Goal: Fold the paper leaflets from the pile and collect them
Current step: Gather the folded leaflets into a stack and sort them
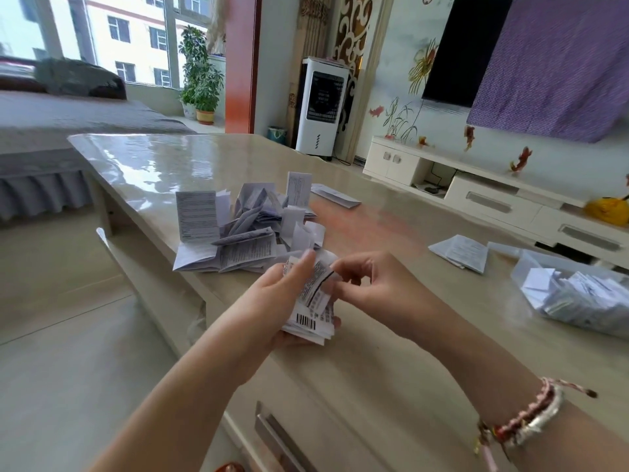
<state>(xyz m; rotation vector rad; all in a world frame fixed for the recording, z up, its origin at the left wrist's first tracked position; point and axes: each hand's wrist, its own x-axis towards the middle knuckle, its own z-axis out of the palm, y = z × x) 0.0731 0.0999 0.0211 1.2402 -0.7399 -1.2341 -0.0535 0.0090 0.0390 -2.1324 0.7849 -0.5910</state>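
Both my bare forearms reach in from the bottom, hands meeting in the middle. My left hand (282,301) is palm-up with its fingers (335,322) curled under, thumb pressed on top. My right hand (369,289) pinches with bent fingers (340,270), wrist angled inward.

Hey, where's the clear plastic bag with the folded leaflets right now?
In the head view, the clear plastic bag lies on the table at the far right edge, right of the right hand and just beyond a few loose leaflets.
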